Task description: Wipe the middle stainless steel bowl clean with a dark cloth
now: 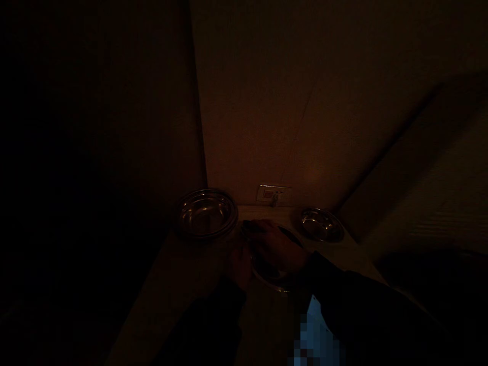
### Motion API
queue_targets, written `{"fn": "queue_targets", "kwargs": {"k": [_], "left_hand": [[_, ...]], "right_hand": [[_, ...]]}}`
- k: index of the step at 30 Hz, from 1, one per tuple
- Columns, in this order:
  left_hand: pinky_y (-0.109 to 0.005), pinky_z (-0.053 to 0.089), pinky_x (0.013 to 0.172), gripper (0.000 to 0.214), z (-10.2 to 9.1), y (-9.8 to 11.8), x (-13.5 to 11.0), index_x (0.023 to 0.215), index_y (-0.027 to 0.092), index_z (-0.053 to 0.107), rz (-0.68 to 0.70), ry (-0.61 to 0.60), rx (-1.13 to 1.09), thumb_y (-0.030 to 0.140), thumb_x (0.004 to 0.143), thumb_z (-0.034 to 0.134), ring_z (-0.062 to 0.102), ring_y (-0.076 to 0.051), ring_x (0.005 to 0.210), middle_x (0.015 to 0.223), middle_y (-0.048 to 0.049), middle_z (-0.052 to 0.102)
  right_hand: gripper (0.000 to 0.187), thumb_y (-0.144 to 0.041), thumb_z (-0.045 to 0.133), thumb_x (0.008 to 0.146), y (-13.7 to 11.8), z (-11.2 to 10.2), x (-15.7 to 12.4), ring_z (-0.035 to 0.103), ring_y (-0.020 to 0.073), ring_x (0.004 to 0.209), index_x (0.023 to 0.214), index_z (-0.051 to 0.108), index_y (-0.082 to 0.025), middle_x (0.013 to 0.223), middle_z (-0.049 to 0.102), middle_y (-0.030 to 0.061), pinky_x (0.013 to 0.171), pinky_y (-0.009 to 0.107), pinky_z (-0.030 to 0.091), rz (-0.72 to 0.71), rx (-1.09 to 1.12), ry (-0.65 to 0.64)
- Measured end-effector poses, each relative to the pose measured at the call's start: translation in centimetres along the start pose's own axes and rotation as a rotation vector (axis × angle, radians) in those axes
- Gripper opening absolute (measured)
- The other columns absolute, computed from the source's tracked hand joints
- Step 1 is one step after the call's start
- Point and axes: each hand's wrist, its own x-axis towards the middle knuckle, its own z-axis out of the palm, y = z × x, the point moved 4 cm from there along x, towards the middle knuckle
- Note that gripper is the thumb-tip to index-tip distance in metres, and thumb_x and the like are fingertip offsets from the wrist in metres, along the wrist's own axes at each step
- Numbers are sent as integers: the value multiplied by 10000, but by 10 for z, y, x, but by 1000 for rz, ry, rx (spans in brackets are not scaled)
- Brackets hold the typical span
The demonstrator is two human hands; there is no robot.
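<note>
A: Logging hands first. Right hand (280,249) lies palm-down across the plate (272,285), fingers bent over its far side. Left hand (241,265) sits at the plate's left rim.

B: Grip state?

A: Right: fingers curled onto the plate, in contact. Cannot tell whether they clamp it or only rest on it; too dark. Left: touching or just beside the rim, closure not legible.

B: Plate position?

A: Directly under the right grip, flat on the surface (179,284). Only its near rim shows clearly, a bright arc below the knuckles.

B: Neighbours?

A: Bowl (206,213) beyond and left of the grip, near but apart. Second bowl (321,223) beyond and right, apart. Socket (272,194) on the wall straight beyond the fingertips.

B: Handling estimate?

A: Looks like steel. Judged stiff, light, not fragile, and smooth enough to slip and clatter. Best hold judged to be the rim at opposite sides, thumbs on top, fingers under.

B: Arm pose?

A: Both forearms are in dark sleeves. Right sleeve (362,305) angles in from the right, wrist low, hand flat. Left sleeve (213,320) runs straighter, hand turned toward the plate.
</note>
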Motion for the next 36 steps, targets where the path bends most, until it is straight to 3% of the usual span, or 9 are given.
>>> {"fn": "queue_targets", "kwargs": {"k": [6,9,13,19,25,28,31,34,36], "left_hand": [[-364,502,891,301,5,1,-1,920,163,701,29,-45,-39,290,851,438,669,-229,940,953,-90,738],[-366,499,897,298,4,1,0,909,161,699,11,-48,-45,288,853,435,665,-231,965,985,-99,733],[-378,477,940,287,2,1,0,921,138,693,17,-25,-15,235,837,437,655,-235,998,1014,-109,728],[-359,511,875,318,7,-3,-1,922,148,698,12,-88,-67,327,857,443,671,-228,921,938,-91,741],[-362,497,903,325,5,-6,-1,943,140,685,-32,-71,-158,382,836,495,665,-239,973,1009,-110,728],[-359,509,874,369,7,-2,-3,928,141,676,-33,-100,-182,442,834,485,667,-239,945,984,-106,727],[-339,538,756,405,5,0,-5,889,155,678,-49,-68,-173,516,799,517,679,-229,808,818,-82,726],[-312,499,490,537,6,-6,-5,930,143,672,-198,-119,-203,624,771,495,607,-194,501,544,-37,630],[-276,430,378,624,9,-9,-6,953,130,665,-304,-184,-285,681,773,435,550,-166,405,490,-23,588]], "right_hand": [[331,-121,489,883,31,-8,-2,477,267,1129,1180,632,-148,1224,565,160,963,428,411,185,-119,18],[345,-121,477,891,21,-1,-3,469,256,1131,1205,614,-157,1259,557,144,969,411,411,170,-116,41],[379,-115,491,880,4,4,-5,453,233,1157,1235,600,-191,1322,529,90,997,364,403,28,-50,46],[356,-109,481,876,24,-2,-7,468,273,1153,1202,622,-133,1255,554,169,975,439,410,226,-96,103],[367,-129,507,868,-4,8,-13,451,255,1210,1216,614,-175,1331,512,130,1039,440,366,76,75,91],[343,-146,505,876,6,4,-13,473,260,1202,1195,629,-161,1299,522,156,1037,441,372,140,81,145],[327,-150,515,871,13,3,-10,482,259,1199,1172,640,-176,1275,534,144,1040,442,368,191,99,147],[280,-172,537,866,4,4,-9,476,247,1210,1119,654,-187,1290,522,124,1050,419,359,159,212,74],[223,-184,555,859,-4,2,-10,502,230,1173,1056,658,-172,1258,534,122,1031,393,381,125,289,28]]}}
